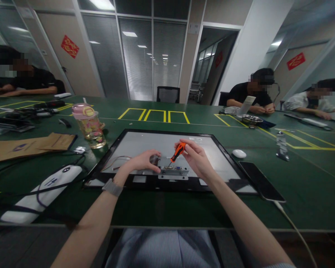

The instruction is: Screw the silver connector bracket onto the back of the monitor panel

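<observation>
Right hand (197, 158) pinches the orange-handled screwdriver (177, 152), tip on the metal bracket (174, 172); left hand (145, 160), fingers curled, presses the flat grey panel (145, 143).

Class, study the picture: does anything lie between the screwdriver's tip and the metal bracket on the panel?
Nothing visible does. The right hand holds the screwdriver, tip slanting down to the metal bracket on the panel. The left hand rests at the bracket's left end, beside the tip's path.
</observation>
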Action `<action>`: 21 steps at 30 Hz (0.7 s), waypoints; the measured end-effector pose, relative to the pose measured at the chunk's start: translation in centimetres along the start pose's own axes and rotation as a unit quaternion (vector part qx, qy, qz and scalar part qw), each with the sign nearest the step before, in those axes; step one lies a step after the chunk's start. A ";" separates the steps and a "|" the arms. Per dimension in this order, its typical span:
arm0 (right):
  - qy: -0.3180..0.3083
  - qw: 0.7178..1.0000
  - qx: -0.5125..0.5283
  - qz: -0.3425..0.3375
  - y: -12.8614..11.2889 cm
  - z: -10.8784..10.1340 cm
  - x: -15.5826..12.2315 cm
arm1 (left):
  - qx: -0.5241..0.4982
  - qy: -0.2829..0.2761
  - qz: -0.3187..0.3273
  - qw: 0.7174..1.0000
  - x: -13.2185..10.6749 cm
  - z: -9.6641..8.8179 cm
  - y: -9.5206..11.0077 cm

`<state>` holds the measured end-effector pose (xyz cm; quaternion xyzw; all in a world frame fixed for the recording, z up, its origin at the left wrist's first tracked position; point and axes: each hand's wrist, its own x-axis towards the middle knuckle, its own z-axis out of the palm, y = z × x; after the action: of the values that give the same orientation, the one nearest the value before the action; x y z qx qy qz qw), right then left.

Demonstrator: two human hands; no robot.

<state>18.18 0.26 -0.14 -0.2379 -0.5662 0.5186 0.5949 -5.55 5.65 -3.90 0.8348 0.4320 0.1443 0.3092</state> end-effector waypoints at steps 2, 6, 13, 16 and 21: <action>-0.012 1.000 -0.023 -0.014 0.0 -0.1 0.0 | -0.002 0.000 -0.004 1.000 0.0 0.0 0.0; -0.024 0.996 -0.084 -0.036 0.4 -0.5 -0.1 | -0.004 0.002 -0.008 1.000 0.0 0.0 0.1; 0.040 0.995 -0.075 -0.056 0.8 -0.8 0.1 | 0.002 0.006 0.010 1.000 0.0 0.1 -0.2; 0.003 1.000 -0.020 -0.016 0.3 -0.5 0.1 | 0.004 0.008 0.006 1.000 0.0 0.1 0.0; -0.050 0.999 0.010 0.003 -0.4 0.0 -0.1 | -0.003 0.005 -0.005 1.000 0.0 0.1 0.2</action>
<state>18.36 0.08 0.13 -0.2076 -0.5895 0.5368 0.5668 -5.42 5.56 -3.84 0.8310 0.4370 0.1489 0.3105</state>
